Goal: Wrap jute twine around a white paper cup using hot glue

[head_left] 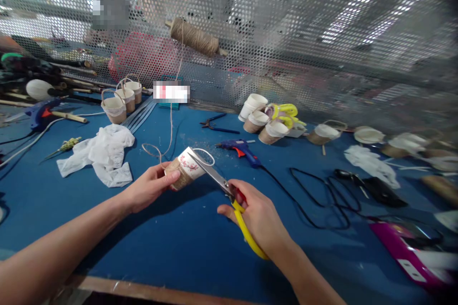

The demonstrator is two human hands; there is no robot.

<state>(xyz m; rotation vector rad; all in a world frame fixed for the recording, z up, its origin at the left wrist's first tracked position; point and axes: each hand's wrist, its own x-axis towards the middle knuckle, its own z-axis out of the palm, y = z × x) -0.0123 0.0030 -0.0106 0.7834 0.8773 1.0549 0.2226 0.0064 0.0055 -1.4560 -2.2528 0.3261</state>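
My left hand is closed around a tilted paper cup, white with red blossoms and wrapped in brown twine on its lower part. From the cup a strand of twine runs up to a spool on the mesh panel. Yellow-handled scissors are in my right hand, their blades parted slightly and lying at the cup's rim. Whether the blades touch the cup I cannot tell. Just beyond the scissors lies a blue glue gun with its black cord.
Pliers and white lace lie on the blue table. Twine-wrapped cups with handles stand back left, more cups back right. Another glue gun is at left, a purple power strip at right. Perforated mesh closes the back.
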